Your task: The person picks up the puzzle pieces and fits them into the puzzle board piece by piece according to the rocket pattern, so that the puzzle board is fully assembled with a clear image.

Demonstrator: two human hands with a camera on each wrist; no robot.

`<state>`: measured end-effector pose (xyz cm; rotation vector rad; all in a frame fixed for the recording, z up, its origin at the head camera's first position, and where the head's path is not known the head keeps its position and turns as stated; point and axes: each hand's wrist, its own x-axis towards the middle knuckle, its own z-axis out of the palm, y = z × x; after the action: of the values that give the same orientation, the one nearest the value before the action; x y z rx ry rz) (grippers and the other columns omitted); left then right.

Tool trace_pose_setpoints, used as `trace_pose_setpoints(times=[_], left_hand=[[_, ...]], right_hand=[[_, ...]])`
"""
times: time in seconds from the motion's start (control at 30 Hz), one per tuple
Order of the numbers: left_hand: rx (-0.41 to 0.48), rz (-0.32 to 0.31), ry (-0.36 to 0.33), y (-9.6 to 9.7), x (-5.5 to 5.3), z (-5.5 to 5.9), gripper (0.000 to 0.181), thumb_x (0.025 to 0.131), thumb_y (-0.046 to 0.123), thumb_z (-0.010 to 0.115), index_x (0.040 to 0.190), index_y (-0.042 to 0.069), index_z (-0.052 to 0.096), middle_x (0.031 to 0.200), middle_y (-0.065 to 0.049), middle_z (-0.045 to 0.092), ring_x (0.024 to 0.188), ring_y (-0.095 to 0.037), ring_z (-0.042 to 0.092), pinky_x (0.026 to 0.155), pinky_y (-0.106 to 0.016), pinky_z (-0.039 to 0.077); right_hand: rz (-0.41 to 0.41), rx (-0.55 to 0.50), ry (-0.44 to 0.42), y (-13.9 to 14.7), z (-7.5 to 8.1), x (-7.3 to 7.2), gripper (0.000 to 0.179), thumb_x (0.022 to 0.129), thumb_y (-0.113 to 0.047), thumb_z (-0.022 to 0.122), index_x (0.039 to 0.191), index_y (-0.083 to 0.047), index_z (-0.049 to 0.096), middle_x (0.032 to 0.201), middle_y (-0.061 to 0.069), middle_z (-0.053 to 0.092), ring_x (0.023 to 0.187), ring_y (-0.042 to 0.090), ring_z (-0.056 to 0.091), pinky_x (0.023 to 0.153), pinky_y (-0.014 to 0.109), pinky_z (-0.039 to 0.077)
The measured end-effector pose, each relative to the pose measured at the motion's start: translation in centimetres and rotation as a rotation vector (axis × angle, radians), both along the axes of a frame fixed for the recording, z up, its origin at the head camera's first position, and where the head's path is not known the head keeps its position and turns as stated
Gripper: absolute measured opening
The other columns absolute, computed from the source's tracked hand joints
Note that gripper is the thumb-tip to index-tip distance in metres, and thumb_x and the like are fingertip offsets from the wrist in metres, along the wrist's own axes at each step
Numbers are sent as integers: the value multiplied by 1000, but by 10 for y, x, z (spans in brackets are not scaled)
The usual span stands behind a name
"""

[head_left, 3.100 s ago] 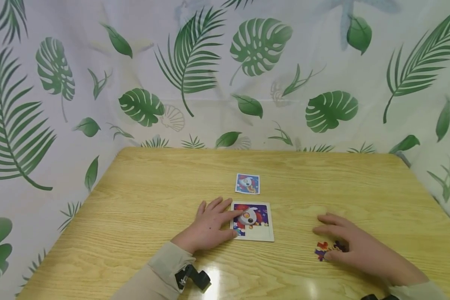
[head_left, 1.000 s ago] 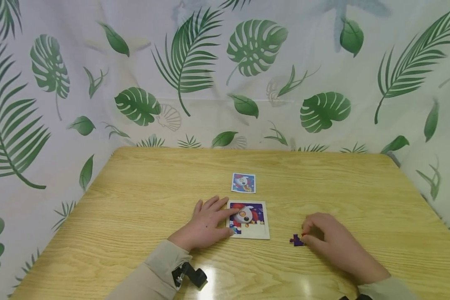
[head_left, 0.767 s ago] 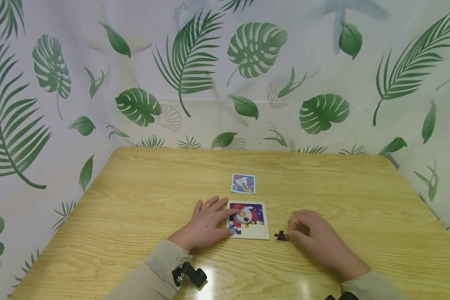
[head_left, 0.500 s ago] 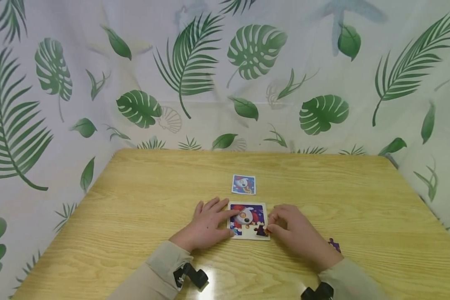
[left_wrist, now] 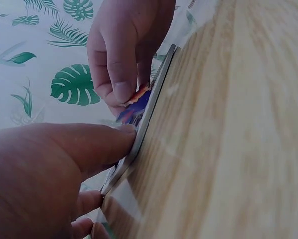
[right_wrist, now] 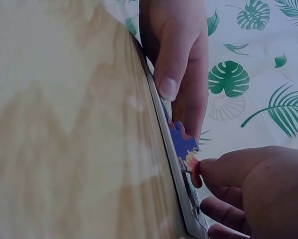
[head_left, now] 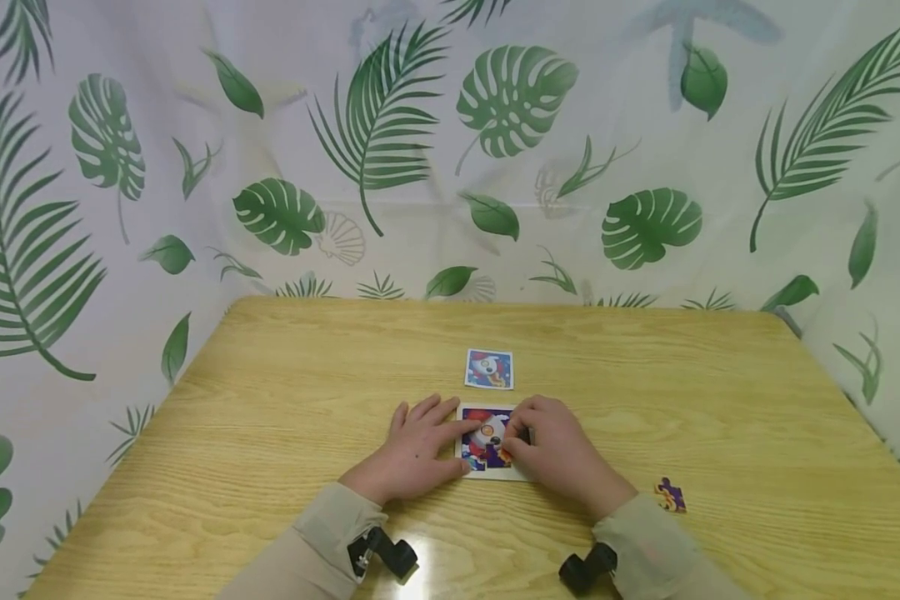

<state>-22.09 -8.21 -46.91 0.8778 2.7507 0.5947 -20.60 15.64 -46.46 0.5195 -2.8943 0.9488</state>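
A small jigsaw puzzle in a pale tray (head_left: 459,410) lies on the table, its picture partly covered by both hands. My left hand (head_left: 416,454) rests at the tray's left side with fingers spread, the index finger over the picture and the thumb on the lower left edge. My right hand (head_left: 555,446) pinches a purple and orange puzzle piece (right_wrist: 184,144) between thumb and fingers, tilted over the tray's lower part. In the left wrist view the same puzzle piece (left_wrist: 138,102) shows at the right fingertips. Another puzzle piece (head_left: 671,495) lies on the table right of the tray.
A small square picture card (head_left: 489,369) with a similar design lies just beyond the tray. The wooden table (head_left: 307,358) ends at a leaf-patterned curtain (head_left: 412,125) behind it. Black wrist cameras (head_left: 588,569) sit on both cuffs.
My right hand has gathered pieces at the right and carried one leftward to over the tray. One piece stays behind on the table. My left hand has kept its place.
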Motion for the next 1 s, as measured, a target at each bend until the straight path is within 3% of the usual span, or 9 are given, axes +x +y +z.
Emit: trace_pose_setpoints(times=[0.13, 0.3, 0.43, 0.63, 0.77, 0.9, 1.0], left_hand=[[1, -3, 6, 0, 0, 1, 58, 98, 45, 62, 152, 31, 49, 165, -7, 27, 153, -34, 13, 116, -66, 4], [3, -4, 10, 0, 0, 2, 58, 98, 44, 62, 152, 30, 49, 165, -7, 27, 153, -34, 13, 116, -67, 4], [-1, -3, 10, 2, 1, 0, 58, 98, 45, 61, 153, 31, 48, 165, -7, 26, 153, -34, 13, 116, -67, 3], [-24, 0, 27, 3, 2, 1, 59, 97, 46, 62, 153, 33, 47, 166, -9, 23, 153, -34, 13, 116, -66, 4], [-54, -69, 39, 2, 2, 6, 55, 99, 46, 61, 152, 37, 48, 167, -6, 22, 153, -33, 13, 117, -66, 8], [-60, -174, 21, -1, 3, 9, 54, 99, 45, 61, 151, 39, 48, 167, 0, 23, 153, -30, 14, 117, -64, 10], [-57, -216, -2, -4, 2, 10, 54, 100, 44, 60, 153, 40, 45, 167, 3, 22, 154, -28, 13, 118, -64, 9]], right_hand=[[-16, 28, 4, -3, -2, -1, 20, 90, -18, 75, 73, -23, 65, 104, -1, 59, 106, 27, 54, 98, 50, 42], [24, -1, 8, 3, -4, 2, 14, 92, -19, 74, 79, -24, 69, 109, 1, 59, 109, 27, 53, 99, 51, 42], [56, -35, -57, 14, -4, 9, 5, 95, -23, 70, 93, -25, 74, 124, 5, 58, 123, 31, 48, 105, 57, 38], [130, 30, -95, 29, -4, 20, 25, 98, -27, 67, 122, -27, 74, 149, 11, 47, 140, 39, 36, 110, 64, 32], [173, 54, -81, 33, -5, 22, 33, 97, -29, 68, 130, -29, 70, 153, 10, 43, 143, 40, 33, 110, 66, 30], [187, 44, -72, 34, -7, 22, 32, 97, -28, 69, 129, -29, 70, 154, 11, 43, 143, 41, 33, 110, 66, 31], [190, 36, -77, 35, -8, 21, 31, 97, -28, 69, 128, -30, 70, 154, 10, 43, 143, 40, 33, 110, 66, 31]])
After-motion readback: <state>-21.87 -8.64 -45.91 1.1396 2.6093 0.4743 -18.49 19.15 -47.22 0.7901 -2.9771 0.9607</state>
